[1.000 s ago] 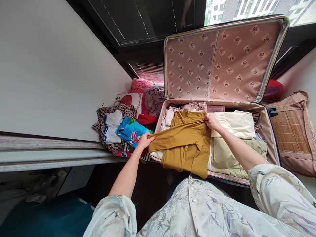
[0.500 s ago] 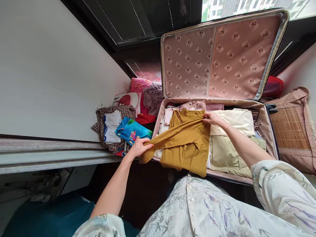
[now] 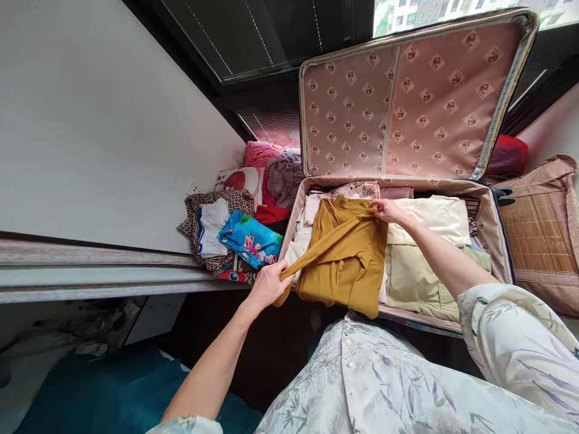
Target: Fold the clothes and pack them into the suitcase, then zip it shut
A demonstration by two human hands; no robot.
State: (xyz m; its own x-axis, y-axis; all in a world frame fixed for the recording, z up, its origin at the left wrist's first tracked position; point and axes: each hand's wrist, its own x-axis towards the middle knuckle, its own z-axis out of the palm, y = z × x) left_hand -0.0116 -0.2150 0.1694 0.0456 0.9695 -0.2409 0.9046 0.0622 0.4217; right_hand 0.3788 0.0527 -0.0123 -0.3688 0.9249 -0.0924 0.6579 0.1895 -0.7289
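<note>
A mustard-yellow long-sleeved top (image 3: pixel 339 265) lies over the left part of an open suitcase (image 3: pixel 500 241), its lower edge hanging past the front rim. My left hand (image 3: pixel 268 283) is closed on the end of one sleeve, stretched diagonally down to the left. At the top's shoulder, my right hand (image 3: pixel 384 211) pinches the fabric. Beneath and around the top are folded white and pink clothes (image 3: pixel 312 208). To its right, folded cream clothes (image 3: pixel 434 220) and khaki trousers (image 3: pixel 420 277) fill the case.
Left of the suitcase sit a blue floral garment (image 3: pixel 251 238), a white garment (image 3: pixel 213 226), leopard-print cloth (image 3: pixel 192 211) and a pink cushion (image 3: pixel 260 155). The raised lid (image 3: pixel 416 102) leans toward the window. A bamboo mat bag (image 3: pixel 538 235) stands at the right.
My left hand has moved slightly right and down with the sleeve end, so the sleeve is bunched narrower. My right hand keeps its pinch. The view has shifted slightly.
</note>
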